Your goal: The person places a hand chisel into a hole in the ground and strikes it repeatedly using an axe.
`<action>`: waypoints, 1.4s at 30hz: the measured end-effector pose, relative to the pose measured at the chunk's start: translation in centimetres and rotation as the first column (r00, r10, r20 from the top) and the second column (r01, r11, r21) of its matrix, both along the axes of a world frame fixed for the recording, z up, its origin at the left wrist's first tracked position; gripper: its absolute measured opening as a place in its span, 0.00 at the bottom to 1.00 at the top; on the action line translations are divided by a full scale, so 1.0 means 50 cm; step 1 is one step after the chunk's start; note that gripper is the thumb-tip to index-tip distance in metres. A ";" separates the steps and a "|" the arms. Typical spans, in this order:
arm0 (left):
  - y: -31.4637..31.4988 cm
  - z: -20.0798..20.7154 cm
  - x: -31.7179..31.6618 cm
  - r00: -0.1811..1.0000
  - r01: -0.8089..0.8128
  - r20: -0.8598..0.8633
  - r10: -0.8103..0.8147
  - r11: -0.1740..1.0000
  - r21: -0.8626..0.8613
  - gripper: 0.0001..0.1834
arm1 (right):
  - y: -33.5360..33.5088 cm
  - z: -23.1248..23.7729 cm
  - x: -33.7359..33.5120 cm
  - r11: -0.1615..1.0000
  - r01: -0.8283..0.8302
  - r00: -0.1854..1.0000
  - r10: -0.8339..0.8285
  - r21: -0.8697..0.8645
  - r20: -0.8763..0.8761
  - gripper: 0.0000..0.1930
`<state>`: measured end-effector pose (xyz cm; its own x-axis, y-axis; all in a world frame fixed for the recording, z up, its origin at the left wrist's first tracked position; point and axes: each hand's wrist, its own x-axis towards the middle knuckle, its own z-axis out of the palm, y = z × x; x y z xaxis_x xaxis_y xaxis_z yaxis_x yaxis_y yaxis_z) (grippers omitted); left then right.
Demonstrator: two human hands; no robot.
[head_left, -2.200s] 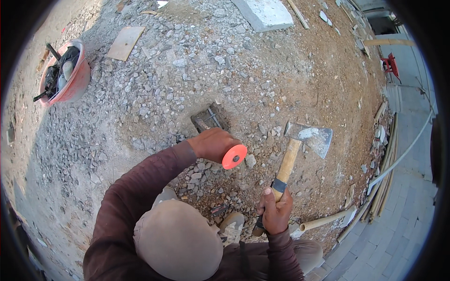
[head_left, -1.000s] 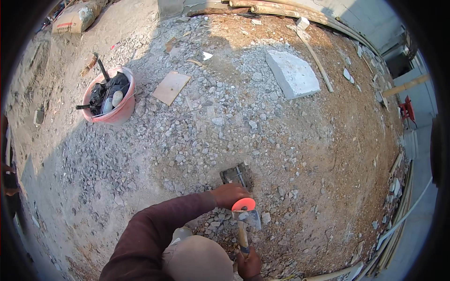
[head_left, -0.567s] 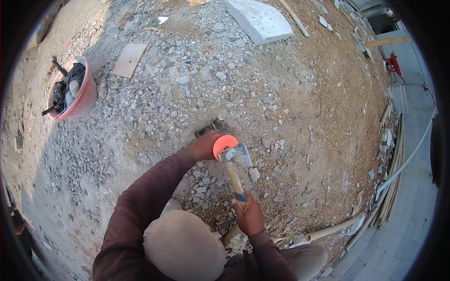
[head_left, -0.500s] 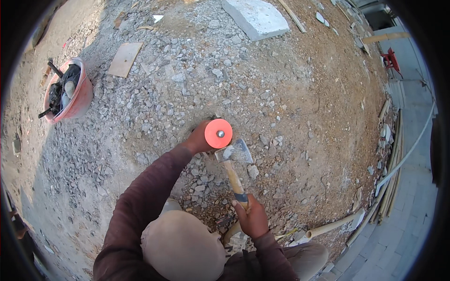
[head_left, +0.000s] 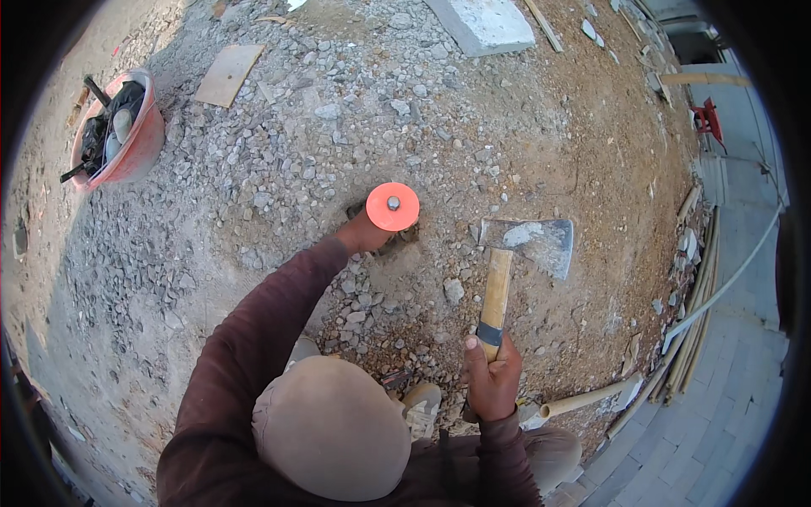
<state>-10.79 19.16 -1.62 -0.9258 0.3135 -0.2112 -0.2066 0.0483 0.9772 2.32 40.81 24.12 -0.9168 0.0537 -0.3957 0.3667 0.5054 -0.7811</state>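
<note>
Nearest, between 6 and 7 o'clock, a tan cap (head_left: 334,427) hides what is below it; the right sleeve (head_left: 509,463) runs off the lower edge. At 5 o'clock the right hand (head_left: 492,382) is closed round an axe (head_left: 498,277), thumb up along the wood below a dark band (head_left: 489,335); the handle's butt is mostly hidden. The axe's blade is at 3 o'clock; whether the pale patch (head_left: 525,233) on it is a label or dirt I cannot tell. Just above centre, at 12 o'clock, the left hand (head_left: 361,232) grips a chisel (head_left: 393,203), fingers hidden under the round orange guard (head_left: 407,214); only the chisel's steel end shows, its tip out of sight at the hole (head_left: 395,245). Rubble (head_left: 359,313) lies around it. A tube (head_left: 583,401) lies at 4 o'clock, poles (head_left: 686,355) at 3. Farther, near 10, a pink bucket (head_left: 145,145) holds dark things hard to make out; a board (head_left: 230,74) lies just past it. At 1 o'clock a slab (head_left: 490,27) is cut off by the upper edge; at 2 a red thing (head_left: 708,122) is too small to identify
</note>
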 end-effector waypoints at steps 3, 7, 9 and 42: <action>-0.028 0.023 -0.050 0.986 0.162 -0.032 -0.162 0.987 -0.008 0.07 | -0.015 0.017 -0.019 1.000 -0.025 1.000 0.025 -0.014 -0.008 0.09; -0.048 0.104 -0.054 0.949 0.293 -0.117 -0.293 0.956 -0.014 0.07 | -0.060 0.052 -0.069 0.990 0.038 0.997 -0.047 -0.136 -0.059 0.09; -0.045 0.112 -0.031 0.972 0.233 -0.052 -0.229 0.966 0.110 0.07 | -0.060 0.072 -0.086 0.998 -0.046 0.997 0.043 -0.044 -0.062 0.08; -0.033 0.032 -0.024 0.952 -0.300 0.230 0.202 0.761 0.575 0.05 | -0.334 0.184 -0.318 0.900 -0.436 0.725 0.365 0.021 -0.584 0.11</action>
